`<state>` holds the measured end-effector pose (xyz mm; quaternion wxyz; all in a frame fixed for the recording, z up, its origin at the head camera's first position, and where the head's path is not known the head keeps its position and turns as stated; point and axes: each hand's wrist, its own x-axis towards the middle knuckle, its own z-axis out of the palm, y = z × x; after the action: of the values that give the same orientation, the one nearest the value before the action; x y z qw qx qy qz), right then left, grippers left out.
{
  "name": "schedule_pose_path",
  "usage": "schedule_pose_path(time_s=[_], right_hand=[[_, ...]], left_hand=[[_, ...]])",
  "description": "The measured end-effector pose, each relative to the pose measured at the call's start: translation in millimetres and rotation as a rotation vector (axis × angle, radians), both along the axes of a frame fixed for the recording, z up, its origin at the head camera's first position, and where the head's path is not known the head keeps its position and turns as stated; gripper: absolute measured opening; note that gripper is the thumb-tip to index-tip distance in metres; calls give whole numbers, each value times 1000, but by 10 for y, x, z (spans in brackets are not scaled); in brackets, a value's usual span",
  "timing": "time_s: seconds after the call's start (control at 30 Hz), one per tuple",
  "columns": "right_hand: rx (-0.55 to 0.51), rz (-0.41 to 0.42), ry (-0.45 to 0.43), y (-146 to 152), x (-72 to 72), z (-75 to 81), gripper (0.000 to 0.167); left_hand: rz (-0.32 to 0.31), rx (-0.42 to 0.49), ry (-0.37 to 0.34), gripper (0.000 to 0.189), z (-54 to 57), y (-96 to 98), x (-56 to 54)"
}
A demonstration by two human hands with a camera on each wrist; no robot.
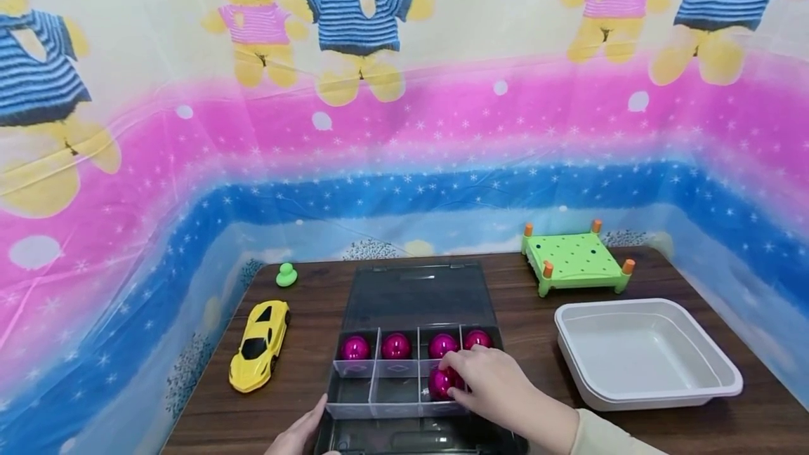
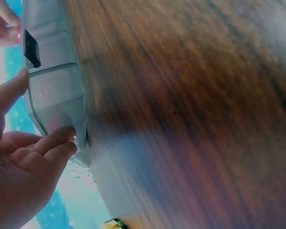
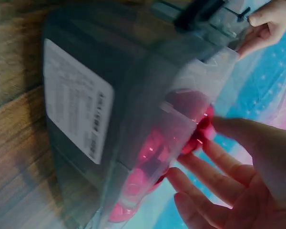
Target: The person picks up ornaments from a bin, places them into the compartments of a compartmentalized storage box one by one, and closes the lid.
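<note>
A dark translucent divided box (image 1: 395, 390) lies with its lid (image 1: 417, 295) folded back. Each compartment of its back row holds a shiny magenta ball (image 1: 355, 348). My right hand (image 1: 499, 381) pinches another magenta ball (image 1: 442, 385) between thumb and fingers, at the third compartment of the middle row. In the right wrist view the fingertips meet that ball (image 3: 206, 125) by the box wall. My left hand (image 1: 300, 434) grips the box's front left corner; the left wrist view shows the thumb on the front rim and fingers on the side. The fourth middle compartment is hidden behind my right hand.
A yellow toy car (image 1: 259, 346) and a small green duck (image 1: 286, 274) are on the left of the wooden table (image 1: 205, 406). To the right sits a white plastic basin (image 1: 645, 350), with a green toy bed (image 1: 578, 258) behind it. A printed curtain surrounds the table.
</note>
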<state>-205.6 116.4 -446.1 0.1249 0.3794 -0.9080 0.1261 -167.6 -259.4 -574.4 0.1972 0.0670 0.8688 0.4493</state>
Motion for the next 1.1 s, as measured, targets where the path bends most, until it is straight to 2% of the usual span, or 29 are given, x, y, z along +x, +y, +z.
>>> schedule_pose_path(time_s=[0.13,0.33,0.43,0.53,0.6,0.63,0.77,0.83,0.93,1.03,1.1], right_hand=[[4,22,7,16,-4,-27,15],[-54,-9,-99,67,-29,7,14],[-102,-69,-136,126,-66,33,13],[-154,-179,-168,201,-128,52,13],[-167,-262,-197,256,-180,51,16],[-171,-300,-219,284,-207,50,19],[-142,-418,-302,396,-322,19,34],[-118,-456,-323,452,-370,-5,40],[-73,-496,-348,523,-436,-49,44],[-36,-524,-388,564,-515,-108,43],[-22,-536,-417,569,-580,-151,42]], left_hand=[[-10,-3,-7,100,17,-6,5],[-62,-51,-2,96,32,-54,-35],[-106,-79,12,89,14,-123,-118],[-125,-90,57,81,47,-227,-232],[-118,-133,100,77,181,-254,-287],[-87,-136,103,75,283,-240,-297],[40,-128,136,64,807,-56,-265],[96,-96,172,55,996,43,-273],[131,-125,221,46,1116,126,-377],[146,-134,229,41,1127,165,-516],[135,-137,219,40,1123,188,-594]])
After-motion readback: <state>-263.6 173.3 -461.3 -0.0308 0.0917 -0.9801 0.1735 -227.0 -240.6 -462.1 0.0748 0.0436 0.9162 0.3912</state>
